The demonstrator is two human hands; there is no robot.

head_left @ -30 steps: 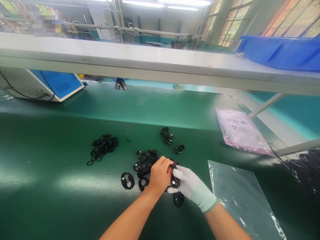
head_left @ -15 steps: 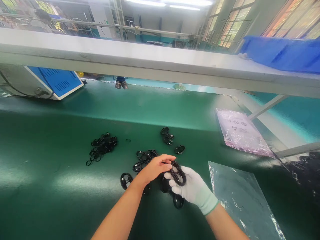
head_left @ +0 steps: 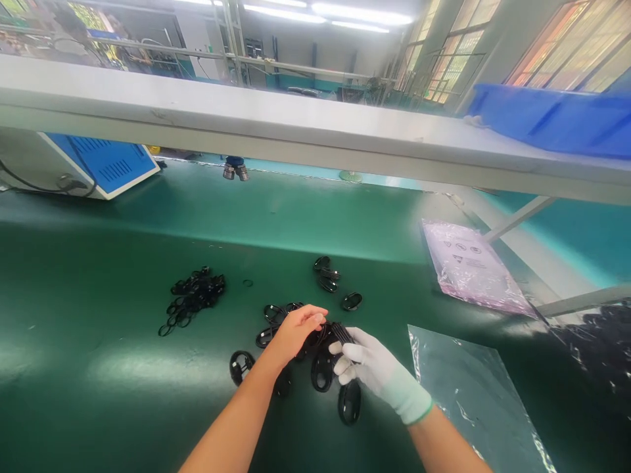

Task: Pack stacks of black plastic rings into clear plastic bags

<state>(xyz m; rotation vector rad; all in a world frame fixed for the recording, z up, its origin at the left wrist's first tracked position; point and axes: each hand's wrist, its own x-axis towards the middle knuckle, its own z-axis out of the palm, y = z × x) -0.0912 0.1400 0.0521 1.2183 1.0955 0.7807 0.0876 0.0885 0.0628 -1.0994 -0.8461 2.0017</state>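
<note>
A coiled black cable (head_left: 342, 333) is held in my right hand (head_left: 369, 361), which wears a white glove. Its gloved fingers curl round the coil, now seen edge-on. Just left of it is my bare left hand (head_left: 297, 330), thumb and fingertips pressed together near the coil's end; whatever they pinch is too small to make out. Beneath and around both hands lie several more coiled black cables, among them one coil (head_left: 322, 371) under my fingers and another coil (head_left: 350, 402) nearer me. A separate coil (head_left: 241, 366) rests left of my left forearm.
A heap of small black rings (head_left: 197, 292) lies at left, with one loose ring (head_left: 247, 283) beside it. Farther back are a few coils (head_left: 326, 274) and a single coil (head_left: 352, 301). At right are a clear plastic bag (head_left: 468, 387) and a printed bag (head_left: 473, 263). A white shelf (head_left: 296, 138) crosses above.
My right hand has turned the coil from face-on to edge-on. My left hand has shifted slightly left, its fingers more curled. The view has moved a little.
</note>
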